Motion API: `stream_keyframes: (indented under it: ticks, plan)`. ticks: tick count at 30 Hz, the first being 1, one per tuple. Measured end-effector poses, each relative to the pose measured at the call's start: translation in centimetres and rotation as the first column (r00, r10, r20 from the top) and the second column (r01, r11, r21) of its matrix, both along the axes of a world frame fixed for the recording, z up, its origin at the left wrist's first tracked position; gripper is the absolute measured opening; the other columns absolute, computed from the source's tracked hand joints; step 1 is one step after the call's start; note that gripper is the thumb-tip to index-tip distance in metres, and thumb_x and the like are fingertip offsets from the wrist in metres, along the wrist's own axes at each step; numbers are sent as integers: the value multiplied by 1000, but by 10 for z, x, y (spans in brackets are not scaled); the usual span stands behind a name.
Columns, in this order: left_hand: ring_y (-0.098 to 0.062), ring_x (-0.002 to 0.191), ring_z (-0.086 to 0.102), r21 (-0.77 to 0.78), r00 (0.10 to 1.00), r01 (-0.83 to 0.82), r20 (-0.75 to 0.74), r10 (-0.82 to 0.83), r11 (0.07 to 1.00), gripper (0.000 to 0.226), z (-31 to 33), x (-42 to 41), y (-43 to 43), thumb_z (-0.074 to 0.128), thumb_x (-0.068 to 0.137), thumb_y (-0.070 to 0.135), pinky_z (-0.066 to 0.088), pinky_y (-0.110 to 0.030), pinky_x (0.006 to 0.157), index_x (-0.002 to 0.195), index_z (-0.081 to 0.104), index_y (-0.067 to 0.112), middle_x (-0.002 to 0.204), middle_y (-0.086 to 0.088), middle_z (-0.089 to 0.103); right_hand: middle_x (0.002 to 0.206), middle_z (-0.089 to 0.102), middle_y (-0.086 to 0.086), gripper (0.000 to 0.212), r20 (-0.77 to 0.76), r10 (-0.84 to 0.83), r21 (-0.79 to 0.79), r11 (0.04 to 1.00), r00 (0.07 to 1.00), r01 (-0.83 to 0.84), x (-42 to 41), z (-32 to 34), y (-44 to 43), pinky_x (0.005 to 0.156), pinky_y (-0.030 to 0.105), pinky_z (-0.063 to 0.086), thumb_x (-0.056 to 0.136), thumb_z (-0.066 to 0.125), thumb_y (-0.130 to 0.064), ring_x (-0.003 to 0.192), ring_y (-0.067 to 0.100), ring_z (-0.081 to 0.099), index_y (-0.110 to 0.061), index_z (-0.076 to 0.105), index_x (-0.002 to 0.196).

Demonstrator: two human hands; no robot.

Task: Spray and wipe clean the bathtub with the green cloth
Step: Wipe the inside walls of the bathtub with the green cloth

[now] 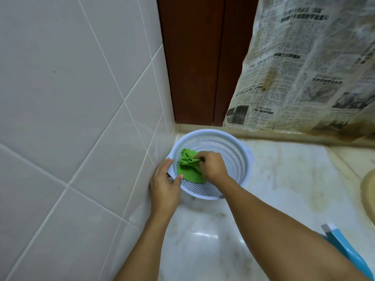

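Down in the head view, both bare arms reach toward a corner where a tiled wall (pixel 60 98) meets a brown door frame (pixel 192 67). A white perforated basket (pixel 233 148) sits on the pale, stained floor (pixel 284 179), close against the wall's foot and just in front of the door sill.

The green cloth (pixel 188 169) lies inside the basket, crumpled at its upper end and flatter toward the near side, draped against the left inner wall. The right hand (pixel 213 166) is inside the basket with its grip clenched on the bunched part of the cloth, fingers curled into the folds. The left hand (pixel 165 183) is at the basket's near-left rim, its grip grasping the rim: the thumb hooks over the edge just beside the cloth's lower corner while the fingers run along the outside, next to the wall.

Yellowed, stained newspaper (pixel 304 67) hangs to the right of the door frame, its lower edge reaching the sill. A blue and white object (pixel 345 252) pokes in at lower right behind the right forearm; what it is cannot be told. A tan curved edge (pixel 368 195) shows at the far right.
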State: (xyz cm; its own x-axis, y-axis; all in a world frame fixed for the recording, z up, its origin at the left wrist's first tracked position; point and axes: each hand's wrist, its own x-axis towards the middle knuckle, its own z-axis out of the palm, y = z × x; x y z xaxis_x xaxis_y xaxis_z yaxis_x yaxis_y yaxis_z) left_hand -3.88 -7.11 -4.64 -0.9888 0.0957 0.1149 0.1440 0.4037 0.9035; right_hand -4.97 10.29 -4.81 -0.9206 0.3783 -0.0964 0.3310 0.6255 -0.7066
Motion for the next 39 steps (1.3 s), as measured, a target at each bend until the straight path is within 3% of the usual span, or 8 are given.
stream_keyframes:
  ticks: [5,10,14,17,20,22,26,39]
  plan:
    - [-19,140,50,-162,996,84,18,-82,983,55,11,2,1,81,85,4,38,-23,114,138,64,11,151,-4,53,87,73,-5,29,-154,-239,-272,943,959,191,16,26,6,72,28,48,91,60,-3,82,17,63,-22,80,100]
    - [-27,144,43,-338,995,87,-15,-98,937,60,45,12,6,79,89,27,32,-38,119,145,58,15,156,-10,47,94,78,2,36,-235,-254,-447,885,938,127,51,66,10,80,48,58,94,58,1,82,28,70,-29,78,99]
    - [-10,133,51,-153,979,182,-69,-194,971,65,86,26,3,84,85,16,37,-19,110,144,56,17,148,5,53,94,78,-2,43,-329,-152,-488,872,932,-30,87,112,7,82,36,59,94,56,8,89,17,71,-29,78,97]
    - [13,108,59,-46,945,316,-72,-318,948,66,125,48,-4,82,84,6,41,-3,91,134,57,42,124,23,64,99,78,3,42,-388,-55,-506,847,920,-163,119,154,7,78,30,59,95,56,9,93,20,71,-26,79,100]
    - [8,86,69,-17,911,408,-59,-408,913,57,158,77,-16,78,88,4,51,-14,71,108,66,56,93,22,75,101,77,10,41,-443,36,-551,778,896,-303,153,193,7,86,43,58,94,56,11,96,27,70,-23,79,98]
    - [3,78,70,13,896,443,-18,-443,896,39,173,98,-27,76,90,6,52,-21,72,93,74,45,84,19,76,98,75,13,38,-465,71,-557,751,882,-355,173,212,3,90,44,56,94,57,13,96,28,69,-19,78,96]
    - [-24,98,77,247,821,501,166,-546,829,15,187,150,-62,68,98,11,61,-38,87,113,74,12,104,-6,80,92,74,12,29,-450,59,-571,748,891,-338,207,229,-17,87,39,58,92,63,11,89,23,70,-14,75,95]
    - [-27,97,77,385,943,74,274,-191,920,29,134,307,-168,61,100,0,63,-36,78,125,70,11,108,-10,79,87,77,-1,24,-367,168,-560,745,915,-361,283,143,-127,79,26,56,87,75,2,80,7,69,-21,75,95]
